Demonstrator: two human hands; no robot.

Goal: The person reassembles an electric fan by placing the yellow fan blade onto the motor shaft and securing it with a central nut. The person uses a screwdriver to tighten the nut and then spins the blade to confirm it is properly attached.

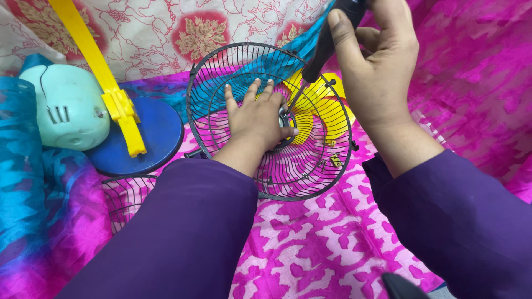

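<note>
Lying farthest out beyond the left hand (256,119) was a pale mint plastic motor housing (67,108), rounded and smooth, with small vent slots. Beside it, nearer that hand, a flat round blue base (158,135) carried a glossy yellow plastic stand (105,83) whose long bar ran up and away to the upper left. Below the left sleeve a second black wire grille (126,196) showed only in part.

The left hand lay flat, fingers spread and open, pressed on the inside of a round black wire fan guard (277,177) — a shallow dome of thin spokes and rings, tilted so its open face looked toward the camera. The hand covered the guard's centre, with the thumb just beside a small metal hub (286,120). Behind the wires, yellow fan blades (327,113) showed, smooth and curved.

The right hand (377,61), above and to the right, was closed around the black handle of a screwdriver (324,50). Its long axis slanted from upper right down to lower left, the thin shaft pointing at the hub next to the left hand; the tip was too small to make out.

Under everything lay a magenta patterned cloth (310,249) — soft and rumpled.
</note>
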